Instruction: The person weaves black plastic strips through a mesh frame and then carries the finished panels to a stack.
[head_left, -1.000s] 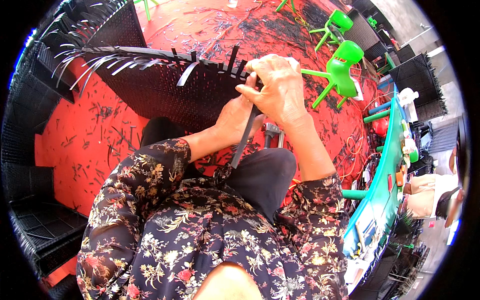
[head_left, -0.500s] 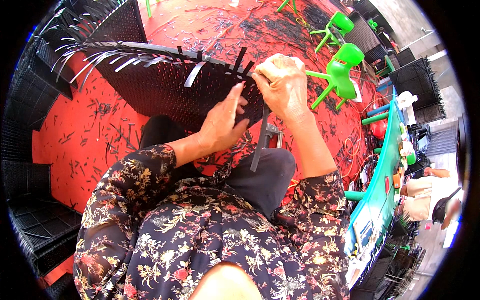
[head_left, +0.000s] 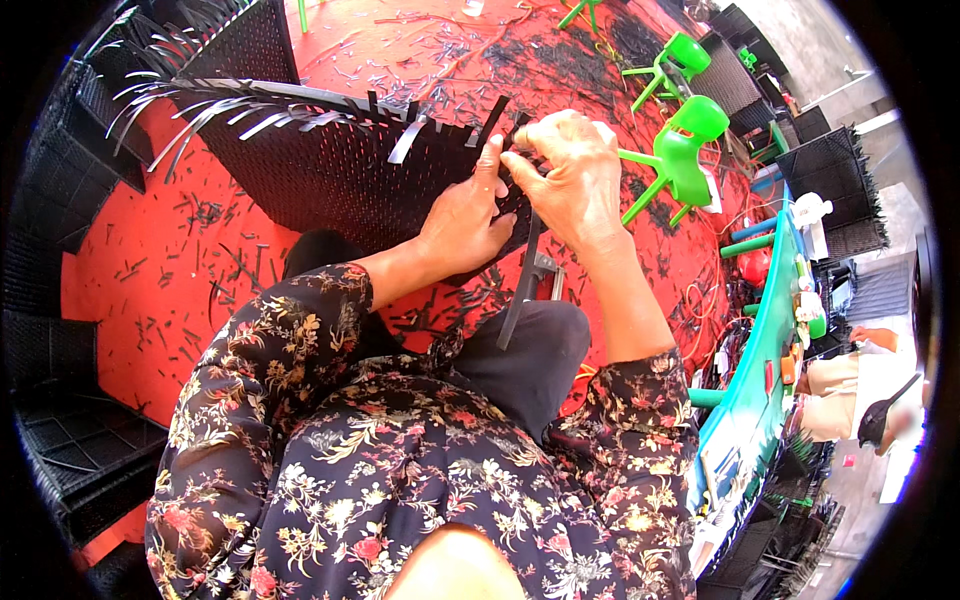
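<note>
Panel (head_left: 310, 165): black, woven, set upright in front of the person and tilted, its finned edge uppermost and one corner at the hands.

Right hand (head_left: 575, 170): fingers drawn together at the panel's near corner. Whether they clamp the edge or a strip cannot be told; the contact is hidden.

Left hand (head_left: 463, 218): fingers apart, index raised toward the edge beside the right thumb, the others loosely bent before the woven face.

Strip (head_left: 517, 295): dark, flat, hanging below the right hand to just above the knee (head_left: 535, 355).

Handling (judged): the panel should be stiff along its grey rim (head_left: 310, 93) and yield slightly across the weave. Expect moderate weight, awkward for its breadth. The strip should be light, springy and somewhat slippery; it may unbend when released. Pinch it flat, close to the rim, not by its free end. Steady the panel by the rim or corner; do not pull on the pale loose ends (head_left: 265, 120). They bend easily and give poor purchase.
</note>
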